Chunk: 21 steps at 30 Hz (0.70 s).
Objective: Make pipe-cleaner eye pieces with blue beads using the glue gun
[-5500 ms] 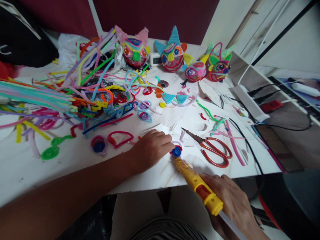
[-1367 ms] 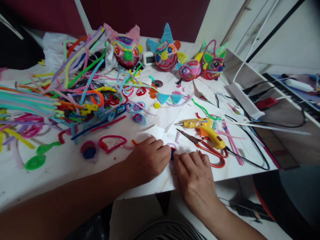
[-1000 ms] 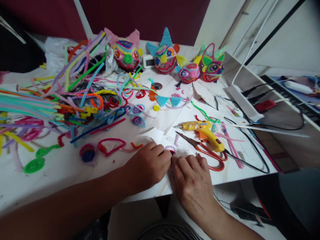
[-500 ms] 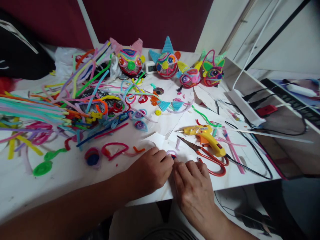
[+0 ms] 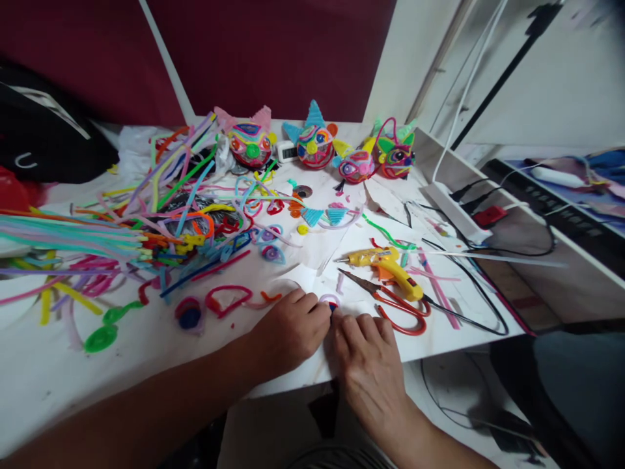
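At the table's front edge my left hand point(image 5: 297, 326) and my right hand point(image 5: 366, 348) meet, fingers bent and pinched together. Between their fingertips shows a small pipe-cleaner piece point(image 5: 332, 305), dark blue and red with a pale lilac loop above it. My fingers cover most of it. Just right of the hands lie orange-handled scissors point(image 5: 403, 309), blades pointing left, and a yellow hot glue gun point(image 5: 398, 270). To the left rest a blue-and-red coiled pipe-cleaner piece point(image 5: 189, 316) and a pinkish-red pipe-cleaner loop point(image 5: 228, 299).
Colourful pipe cleaners point(image 5: 73, 231) are heaped at the left. Several decorated balls with ears stand at the back, one with blue ears point(image 5: 315, 146). A white power strip point(image 5: 459, 212) with cables lies right, beside a raised board point(image 5: 488, 260).
The camera view has shifted, so the table's contents appear somewhat left, with the back row lower. Both hands keep their pinch on the small piece, with hardly any movement.
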{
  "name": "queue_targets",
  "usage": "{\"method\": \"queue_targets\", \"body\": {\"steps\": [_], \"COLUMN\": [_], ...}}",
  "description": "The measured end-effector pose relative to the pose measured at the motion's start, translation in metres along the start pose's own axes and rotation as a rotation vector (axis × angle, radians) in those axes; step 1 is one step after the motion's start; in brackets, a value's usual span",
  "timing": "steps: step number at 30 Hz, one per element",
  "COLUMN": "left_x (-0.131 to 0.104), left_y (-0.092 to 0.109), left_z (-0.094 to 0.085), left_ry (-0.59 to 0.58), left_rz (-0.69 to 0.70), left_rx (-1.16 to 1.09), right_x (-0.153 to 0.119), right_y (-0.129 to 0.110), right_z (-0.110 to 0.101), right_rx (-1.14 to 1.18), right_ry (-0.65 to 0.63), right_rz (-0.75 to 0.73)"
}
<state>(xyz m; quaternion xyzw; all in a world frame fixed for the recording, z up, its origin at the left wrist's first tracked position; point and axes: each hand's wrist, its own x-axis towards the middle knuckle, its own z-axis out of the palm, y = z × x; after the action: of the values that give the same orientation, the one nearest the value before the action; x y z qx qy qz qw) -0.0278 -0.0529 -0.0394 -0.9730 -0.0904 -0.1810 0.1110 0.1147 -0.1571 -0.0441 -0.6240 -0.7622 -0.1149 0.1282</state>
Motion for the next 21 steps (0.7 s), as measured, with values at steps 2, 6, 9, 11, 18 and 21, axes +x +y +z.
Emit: {"method": "queue_targets", "body": {"steps": [2,6,9,11,18,21], "left_x": [0.000,-0.001,-0.001,-0.001,-0.001,-0.001], "left_y": [0.000,-0.001,-0.002,-0.003,-0.002,-0.002], "left_z": [0.001,0.001,0.001,0.002,0.002,0.001], "left_ry": [-0.005,-0.001,-0.001,-0.004,0.004,0.007], "left_rz": [0.003,0.003,0.001,0.003,-0.002,-0.001], "left_rx": [0.004,-0.021,-0.023,-0.022,-0.021,-0.023], "right_x": [0.000,-0.002,-0.004,-0.005,-0.012,-0.012], "right_y": [0.000,0.001,0.002,0.003,0.005,0.006], "right_z": [-0.001,-0.001,0.000,0.000,-0.002,-0.002], "right_rx": [-0.006,0.018,0.045,0.059,0.072,0.066], "right_ry": [0.008,0.029,0.035,0.033,0.005,-0.007], "right_rz": [0.012,0.026,0.034,0.039,0.037,0.036]}}
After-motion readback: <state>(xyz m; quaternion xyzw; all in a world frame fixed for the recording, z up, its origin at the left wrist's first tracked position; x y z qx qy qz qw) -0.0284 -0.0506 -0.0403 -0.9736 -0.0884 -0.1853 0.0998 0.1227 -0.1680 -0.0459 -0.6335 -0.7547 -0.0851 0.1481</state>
